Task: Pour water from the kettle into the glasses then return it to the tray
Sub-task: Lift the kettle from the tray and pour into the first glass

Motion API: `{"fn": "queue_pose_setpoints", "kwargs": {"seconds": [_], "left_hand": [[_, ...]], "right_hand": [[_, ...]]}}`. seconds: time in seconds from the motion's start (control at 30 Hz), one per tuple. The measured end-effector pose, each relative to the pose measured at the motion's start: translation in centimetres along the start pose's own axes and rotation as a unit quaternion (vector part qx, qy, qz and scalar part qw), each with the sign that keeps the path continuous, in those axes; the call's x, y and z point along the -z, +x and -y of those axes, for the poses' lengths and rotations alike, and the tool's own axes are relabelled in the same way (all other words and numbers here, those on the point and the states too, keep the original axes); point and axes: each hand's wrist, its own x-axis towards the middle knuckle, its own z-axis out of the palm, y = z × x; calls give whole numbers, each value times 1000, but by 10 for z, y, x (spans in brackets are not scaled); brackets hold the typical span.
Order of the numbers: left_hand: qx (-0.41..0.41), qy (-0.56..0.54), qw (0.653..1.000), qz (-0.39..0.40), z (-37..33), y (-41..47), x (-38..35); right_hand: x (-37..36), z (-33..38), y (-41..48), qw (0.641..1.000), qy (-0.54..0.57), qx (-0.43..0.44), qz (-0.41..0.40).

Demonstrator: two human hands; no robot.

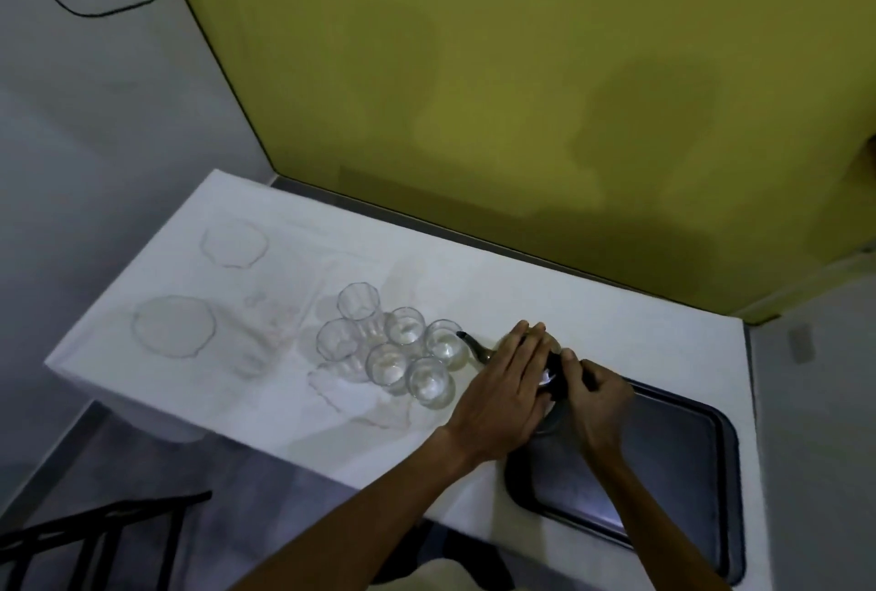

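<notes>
A small metal kettle (pixel 479 351) is mostly hidden under both hands; its dark curved spout points left and its tip is at the rim of the nearest glass (pixel 443 341). Several clear glasses (pixel 379 344) stand bunched together on the white cloth. My left hand (pixel 505 389) lies flat over the kettle's top and side. My right hand (pixel 595 396) is closed around the black handle behind it. The kettle sits at the left end of the dark tray (pixel 682 462); whether it rests on the tray or is lifted I cannot tell.
The white cloth-covered table (pixel 189 401) carries dried ring stains (pixel 173 325) at the left. A yellow-green wall (pixel 474 69) runs behind the table. A black chair frame (pixel 95 529) stands below the table's near left edge.
</notes>
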Motion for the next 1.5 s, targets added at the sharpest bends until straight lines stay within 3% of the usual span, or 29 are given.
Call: {"fn": "queue_pose_setpoints", "kwargs": {"seconds": [0.1,0.4,1.0,1.5], "left_hand": [[3,-24,1000,-20,5,-4,-2],[65,-112,991,43,20,-8,-8],[73,-188,977,75,24,-8,3],[67,-206,974,60,9,0,13]], "right_hand": [[-5,-2,5,998,-53,-17,9],[-8,3,14,988,-155,-16,-3],[-4,0,16,974,-226,-14,10],[14,12,15,979,-201,22,-26]]}}
